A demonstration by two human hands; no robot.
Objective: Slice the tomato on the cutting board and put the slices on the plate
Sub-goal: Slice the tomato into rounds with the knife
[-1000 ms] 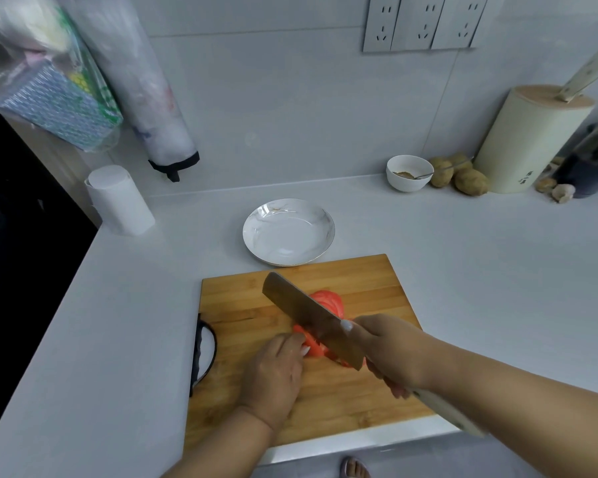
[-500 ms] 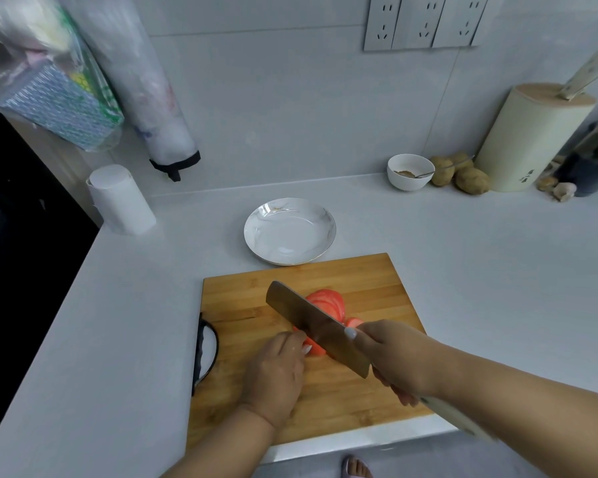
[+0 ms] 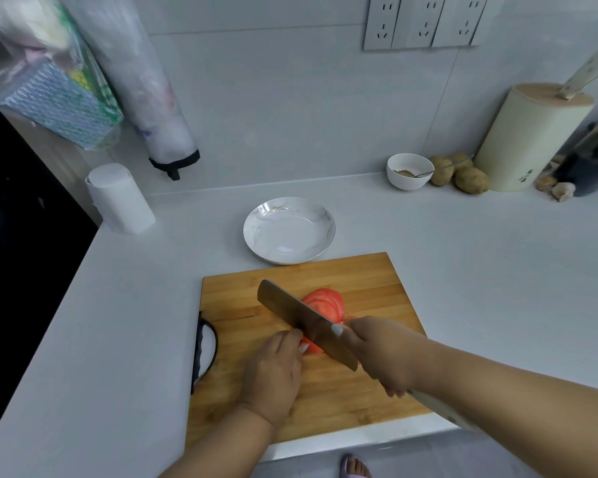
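Since the earlier frame, more cut slices (image 3: 325,301) are fanned behind the knife (image 3: 304,322) on the cutting board (image 3: 370,288). Knife is gripped by right hand (image 3: 380,353); the tomato (image 3: 313,346) remnant is pinned by left hand (image 3: 273,370), blade touching it. Empty plate (image 3: 289,229) lies beyond the board.

One head-worn wide-angle view — looking forward and steeply down, close over the cutting board (image 3: 325,391) at lower centre, wall sockets (image 3: 425,22) along the top edge.
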